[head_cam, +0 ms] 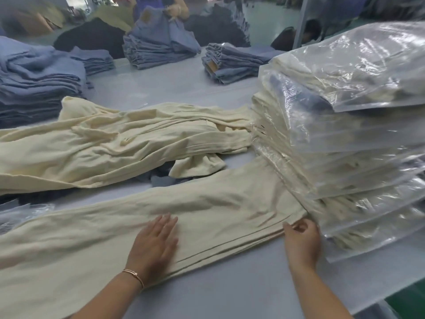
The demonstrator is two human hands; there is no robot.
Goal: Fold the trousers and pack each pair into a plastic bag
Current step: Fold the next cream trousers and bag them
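A cream pair of trousers (207,203) lies stretched flat across the near part of the table, running from lower left to right. My left hand (154,245) presses flat on its middle with straight fingers. My right hand (302,240) pinches the trousers' right end at the near corner, fingers curled round the fabric edge. That end lies against a tall stack of bagged cream trousers (345,139) in clear plastic bags at the right.
A heap of unfolded cream trousers (103,143) lies behind the flat pair. Stacks of folded blue jeans (34,84) (158,47) (232,63) stand at the left and back. Empty plastic bags (20,215) lie at the left. A person (177,8) works at the far side.
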